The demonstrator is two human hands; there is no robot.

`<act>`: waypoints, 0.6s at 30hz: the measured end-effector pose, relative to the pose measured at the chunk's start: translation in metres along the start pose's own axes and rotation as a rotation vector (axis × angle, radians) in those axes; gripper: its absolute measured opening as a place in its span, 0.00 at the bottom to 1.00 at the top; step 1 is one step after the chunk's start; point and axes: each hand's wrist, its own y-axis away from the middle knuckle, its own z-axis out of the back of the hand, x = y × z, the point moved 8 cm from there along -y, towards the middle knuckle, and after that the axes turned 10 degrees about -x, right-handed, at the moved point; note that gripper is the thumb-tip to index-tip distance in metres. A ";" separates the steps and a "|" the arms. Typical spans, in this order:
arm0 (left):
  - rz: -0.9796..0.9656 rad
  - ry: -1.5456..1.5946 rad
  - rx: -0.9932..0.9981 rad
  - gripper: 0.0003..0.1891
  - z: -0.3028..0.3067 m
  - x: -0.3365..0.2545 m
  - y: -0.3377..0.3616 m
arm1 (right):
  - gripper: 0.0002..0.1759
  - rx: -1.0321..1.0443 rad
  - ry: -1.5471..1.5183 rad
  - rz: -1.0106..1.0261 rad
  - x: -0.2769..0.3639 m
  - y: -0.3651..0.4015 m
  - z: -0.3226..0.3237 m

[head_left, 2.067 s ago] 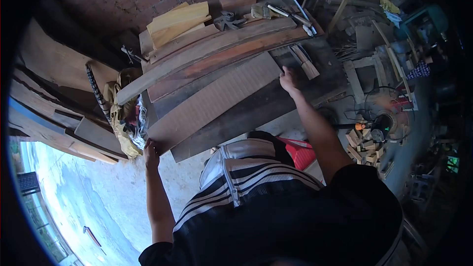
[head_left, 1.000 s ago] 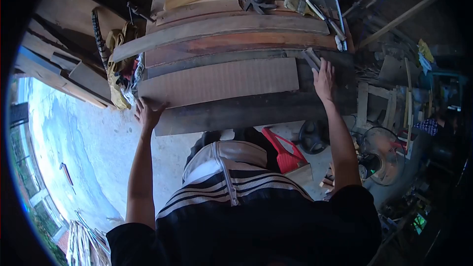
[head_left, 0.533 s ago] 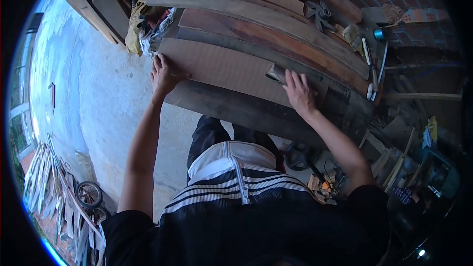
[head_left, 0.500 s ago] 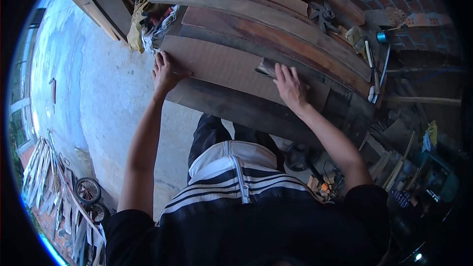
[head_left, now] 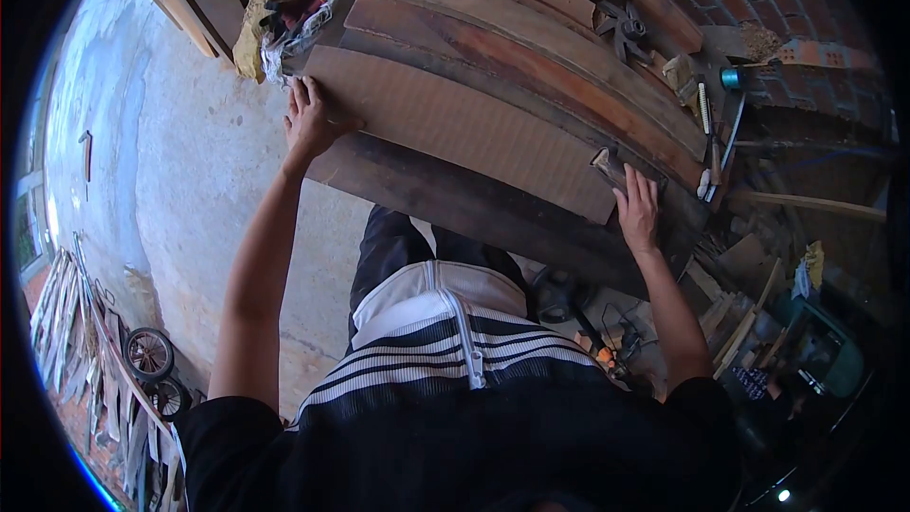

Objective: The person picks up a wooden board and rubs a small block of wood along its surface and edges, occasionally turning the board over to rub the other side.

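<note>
"Left hand (head_left: 311,123)?"
"Thumb and fingers spread wide, touching the board (head_left: 455,123) at its left end."
"Right hand (head_left: 639,213)?"
"Fingers over a block (head_left: 609,165), holding it at the board's right end."
"Board's where?"
"Lying on the bench (head_left: 455,194), lengthwise, near side of the planks (head_left: 531,66)."
"Underside of the block?"
"Hidden, can't tell."

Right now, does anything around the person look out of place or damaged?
Oddly, a hammer-like tool lies alone on the floor, away from the other tools. The board by the left hand shows no clear damage.
</note>
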 end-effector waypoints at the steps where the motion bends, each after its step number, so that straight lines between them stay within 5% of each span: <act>1: -0.021 0.014 -0.023 0.68 -0.001 -0.003 -0.002 | 0.33 -0.022 0.008 -0.002 0.000 0.002 -0.003; 10: 0.017 -0.065 0.077 0.70 0.004 -0.008 -0.004 | 0.27 -0.173 -0.334 0.176 0.220 -0.133 -0.074; 11: 0.003 -0.059 0.081 0.70 0.003 -0.010 -0.006 | 0.17 -0.236 -0.369 0.218 0.223 -0.135 -0.070; 16: 0.001 -0.067 0.078 0.69 -0.006 -0.002 -0.009 | 0.31 -0.153 -0.148 0.052 0.088 -0.040 -0.026; 18: -0.018 -0.029 0.058 0.68 -0.005 -0.002 -0.007 | 0.30 -0.128 -0.068 -0.077 0.019 0.016 0.000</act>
